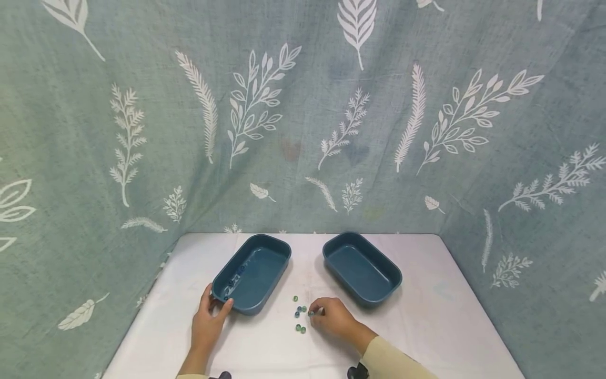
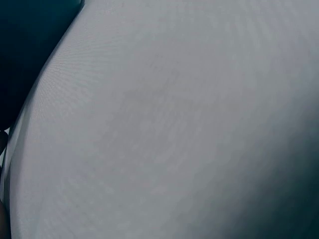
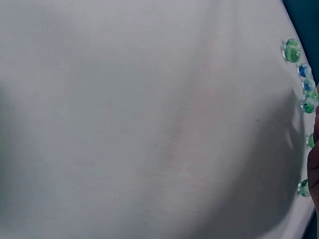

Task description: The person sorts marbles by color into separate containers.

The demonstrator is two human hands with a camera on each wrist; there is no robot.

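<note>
The right hand [image 1: 333, 317] pinches one marble [image 1: 311, 313]; the left hand [image 1: 208, 320], thumb and fingers spread, grips the left tray [image 1: 266, 273]. The marble appears light, hard, slippery; best pinched across its middle.

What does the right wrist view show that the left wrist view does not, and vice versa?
Only the right wrist view: green and blue glass marbles along the right edge, beside part of the right hand. Only the left wrist view: a sliver of the left hand at the left edge. Both: white cloth across most of the picture, and part of a dark teal tray at an upper corner; whether it's the same tray, I can't tell.
</note>
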